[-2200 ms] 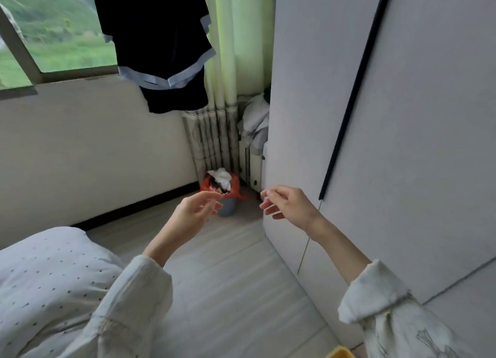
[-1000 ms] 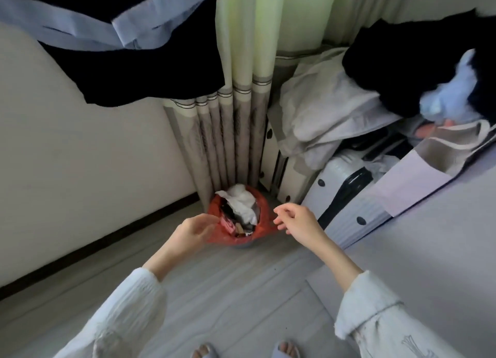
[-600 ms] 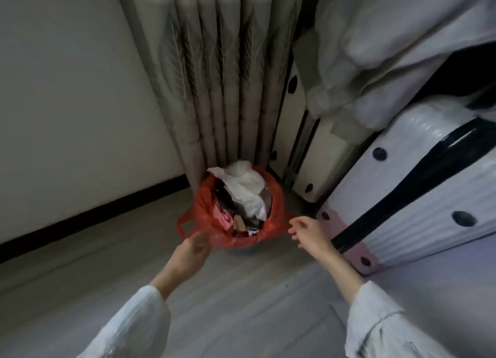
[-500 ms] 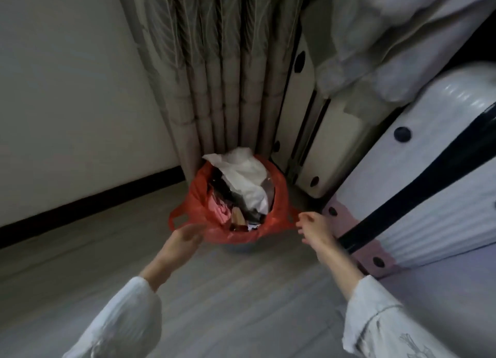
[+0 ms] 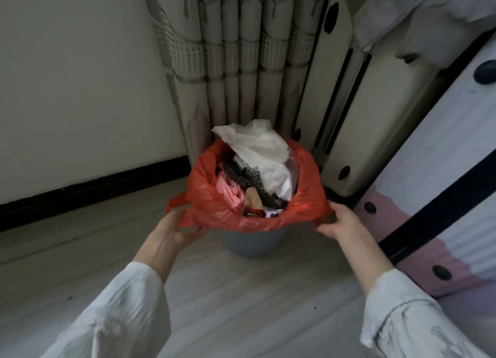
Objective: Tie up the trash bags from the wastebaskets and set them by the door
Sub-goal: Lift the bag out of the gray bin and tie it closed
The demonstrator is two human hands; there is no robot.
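Red bag (image 5: 306,199) lines a grey bin (image 5: 252,243) on pale floorboards (image 5: 241,304), curtain (image 5: 236,62) at twelve o'clock, suitcases (image 5: 442,169) at three (corner spot). Left hand (image 5: 171,230) grips its rim at nine, right hand (image 5: 342,222) pinches it at three.

Pleated curtain (image 5: 236,62) behind, white suitcases (image 5: 442,153) right, pale wood floor (image 5: 241,304)

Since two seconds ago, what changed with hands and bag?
Both hands came down from mid-air to the red trash bag. The left hand now grips its left edge, the right hand its right edge. The bag stays in the grey wastebasket, untied.
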